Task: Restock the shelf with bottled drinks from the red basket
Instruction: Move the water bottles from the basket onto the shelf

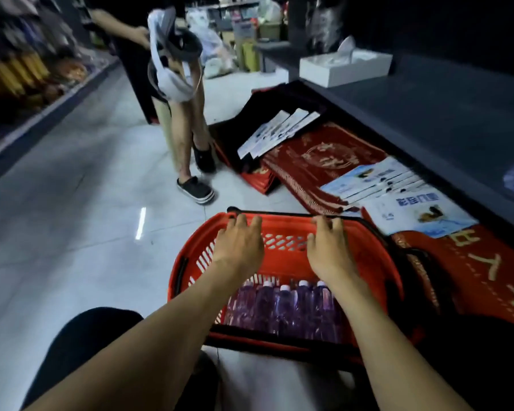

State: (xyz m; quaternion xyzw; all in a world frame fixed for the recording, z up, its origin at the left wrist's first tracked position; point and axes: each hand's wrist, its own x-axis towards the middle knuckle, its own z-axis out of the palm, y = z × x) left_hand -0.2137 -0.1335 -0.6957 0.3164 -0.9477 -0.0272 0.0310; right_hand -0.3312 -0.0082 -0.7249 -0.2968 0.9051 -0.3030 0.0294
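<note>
A red plastic basket (pixel 187 280) stands on the tiled floor right in front of me. Several clear bottles with purple labels and white caps (pixel 282 310) lie side by side in its near half. My left hand (pixel 239 243) rests on the basket's far rim, fingers curled over the edge by the black handle (pixel 282 214). My right hand (pixel 330 247) grips the same far rim a little to the right. The dark shelf (pixel 445 114) runs along the right side, its top surface mostly bare.
Another person (pixel 187 137) stands ahead in black shoes, holding white and grey items. Red mats (pixel 324 161) and blue-white packets (pixel 398 188) lie on the low ledge at right. A white tissue box (pixel 344 68) sits on the shelf. Stocked shelves (pixel 21 75) line the left.
</note>
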